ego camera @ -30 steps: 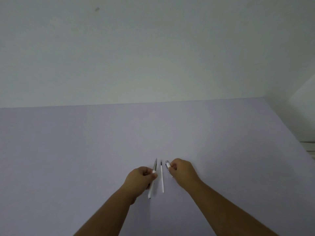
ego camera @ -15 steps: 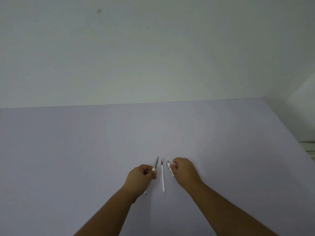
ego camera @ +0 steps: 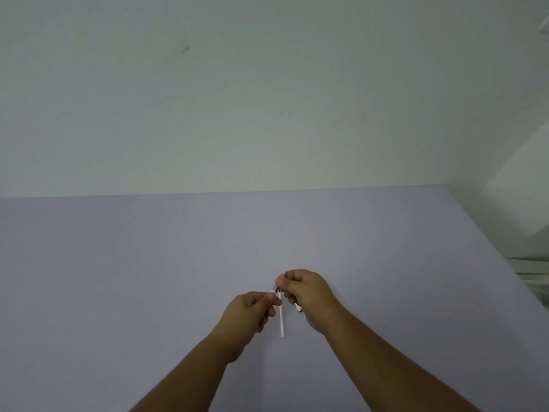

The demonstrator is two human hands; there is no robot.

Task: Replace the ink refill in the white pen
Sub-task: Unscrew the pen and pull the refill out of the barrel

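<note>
— How many hands do I have in view?
— Two: left hand at seven o'clock, right hand at five.
— And pen pieces?
— I count three: one white refill, one barrel end, one tip section. One tabletop.

I see a bare indoor workspace of unclear type: a plain lavender tabletop set against an unmarked white wall.

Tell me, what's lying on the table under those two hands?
A thin white refill rod lies on the lilac table between the left hand and right hand. Its upper end is covered by fingers.
</note>
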